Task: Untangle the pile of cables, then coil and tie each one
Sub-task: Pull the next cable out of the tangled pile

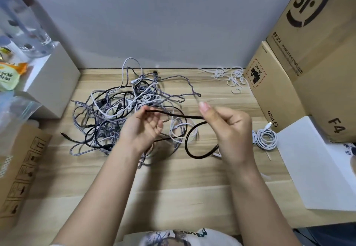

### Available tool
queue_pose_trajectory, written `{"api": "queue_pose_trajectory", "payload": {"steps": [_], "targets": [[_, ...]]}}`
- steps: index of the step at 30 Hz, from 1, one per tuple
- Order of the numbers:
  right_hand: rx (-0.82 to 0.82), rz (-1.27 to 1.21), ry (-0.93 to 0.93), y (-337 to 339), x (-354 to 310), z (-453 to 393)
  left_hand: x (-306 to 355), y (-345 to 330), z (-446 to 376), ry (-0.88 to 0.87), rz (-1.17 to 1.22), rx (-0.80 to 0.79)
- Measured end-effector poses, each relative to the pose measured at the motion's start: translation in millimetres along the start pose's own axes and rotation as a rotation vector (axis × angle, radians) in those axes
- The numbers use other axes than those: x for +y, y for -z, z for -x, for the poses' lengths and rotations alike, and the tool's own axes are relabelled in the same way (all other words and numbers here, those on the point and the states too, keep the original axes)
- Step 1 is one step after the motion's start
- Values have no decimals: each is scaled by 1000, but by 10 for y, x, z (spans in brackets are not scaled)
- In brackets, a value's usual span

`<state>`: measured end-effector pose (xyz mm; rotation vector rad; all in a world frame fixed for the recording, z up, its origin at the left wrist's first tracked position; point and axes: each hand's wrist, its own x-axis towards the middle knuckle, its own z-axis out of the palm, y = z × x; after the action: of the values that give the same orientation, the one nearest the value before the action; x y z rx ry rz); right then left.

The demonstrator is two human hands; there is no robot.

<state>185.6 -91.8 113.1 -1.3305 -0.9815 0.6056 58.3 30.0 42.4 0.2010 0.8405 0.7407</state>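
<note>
A tangled pile of grey, white and black cables (123, 111) lies on the wooden table (173, 188), left of centre. My left hand (143, 127) pinches a black cable (179, 115) above the pile's right side. My right hand (227, 128) grips the same black cable further along, so a short stretch runs taut between both hands. Below my right hand the black cable hangs in a loop (194, 149) onto the table. A coiled white cable (266, 138) lies to the right of my right hand. Loose white ties (231, 77) lie at the back right.
Cardboard boxes (300, 68) stand along the right side, with a white box (316, 165) in front of them. A white box (52, 84) with snack packets and a clear container stands at the left. Another cardboard box (21, 170) lies at the front left.
</note>
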Motion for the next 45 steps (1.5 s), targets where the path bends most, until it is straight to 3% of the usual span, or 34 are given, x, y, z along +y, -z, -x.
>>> {"api": "queue_pose_trajectory", "payload": {"steps": [4,7,10,14,17,21,25,28,31,34,36,38,43,45], "targets": [[46,-128,94,105,-115,33,143,150,-208,-87,20,119],[28,-127,145,124,-124,46,218,128,-279,-152,11,92],[10,-93,55,92,-27,-7,218,7,-188,-250,-122,-75],[-74,29,-126,-69,208,-120,-8,-231,47,-418,-491,-370],[-159,108,-228,-187,359,-132,-158,-303,140,-414,-595,-454],[-245,221,-222,-209,415,-104,-253,-299,223,-381,-608,-457],[-225,222,-151,-185,350,-61,-249,-308,278,-267,-447,-475],[-201,169,-66,-142,223,-19,-120,-325,234,-92,-193,-418],[-166,6,20,-49,-18,45,25,-195,74,-12,-26,-215],[-130,-154,90,35,-201,112,102,-17,-87,-9,7,-44],[-113,-182,109,38,-229,134,119,14,-117,-12,-16,-15],[-115,-152,78,4,-175,111,101,-49,-63,-31,-48,-80],[-119,39,-132,-138,185,-25,-95,-361,278,-181,-314,-480],[-141,-18,-176,-152,244,-41,-142,-408,367,-225,-407,-592]]}}
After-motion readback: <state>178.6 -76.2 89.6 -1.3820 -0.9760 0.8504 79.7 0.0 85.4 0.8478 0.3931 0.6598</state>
